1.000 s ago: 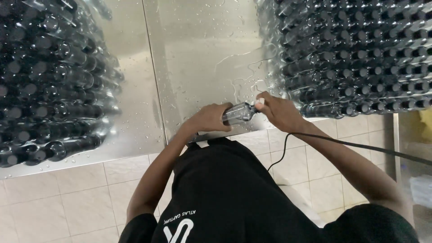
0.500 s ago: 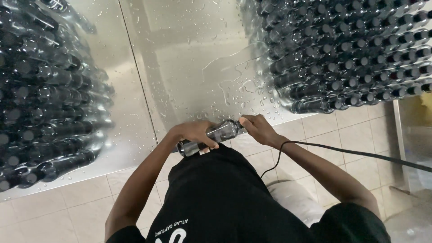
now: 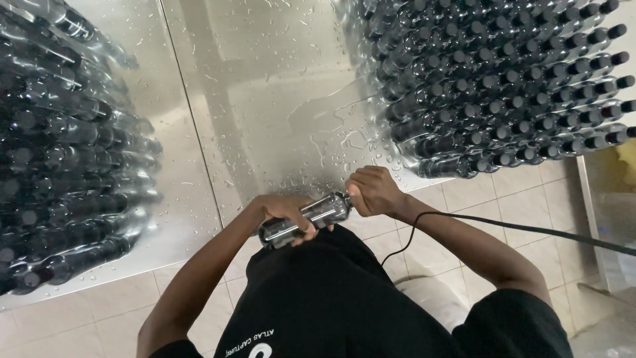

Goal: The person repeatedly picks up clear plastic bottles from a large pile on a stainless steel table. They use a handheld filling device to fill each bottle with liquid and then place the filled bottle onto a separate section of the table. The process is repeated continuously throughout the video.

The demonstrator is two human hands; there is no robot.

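A clear plastic bottle (image 3: 311, 215) lies sideways between my hands at the near edge of a wet steel table (image 3: 265, 99). My left hand (image 3: 281, 211) wraps around the bottle's body. My right hand (image 3: 372, 191) grips its neck end, where the cap is hidden under my fingers. A black cable (image 3: 503, 229) runs from my right wrist area off to the right.
Two big piles of clear bottles with dark caps lie on the table, one at the left (image 3: 66, 159) and one at the upper right (image 3: 503, 79). Water drops cover the steel between them. Below is a tiled floor (image 3: 86, 311).
The view has shifted, so my hands and the bottle sit lower and more central in the frame. The bottle has tipped from a raised angle to nearly level at the table edge.
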